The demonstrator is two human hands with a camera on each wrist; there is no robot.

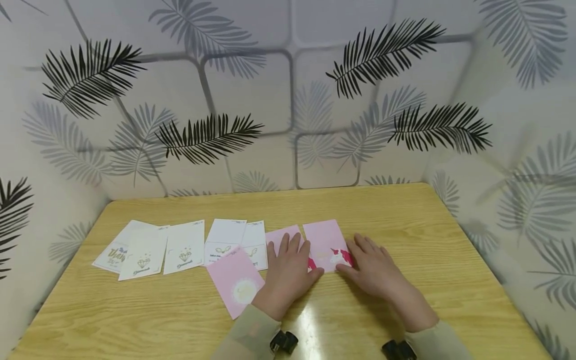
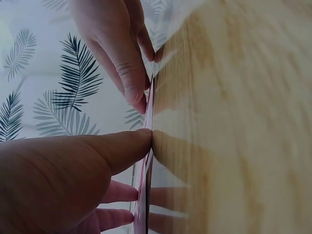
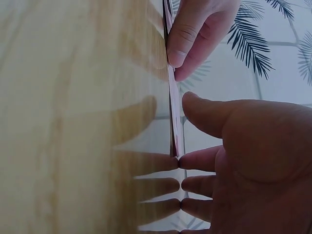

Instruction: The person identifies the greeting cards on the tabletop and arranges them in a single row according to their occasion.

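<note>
Two pink cards with a red-and-white unicorn lie side by side on the table. My left hand rests flat on the left pink card, covering most of it. Its fingers are extended, and the thumb reaches toward the neighbouring card. At the right edge of the right pink card, my right hand touches the card's border with fingertips down on the tabletop. In the right wrist view, the right thumb hovers just off the card surface. Neither hand grips anything.
Another pink card with a pale round print lies tilted, overlapping two white winged-print cards. Farther left are white diamond-print cards and a partly covered "Thank you" card. A leaf-patterned cloth stands behind the wooden table.
</note>
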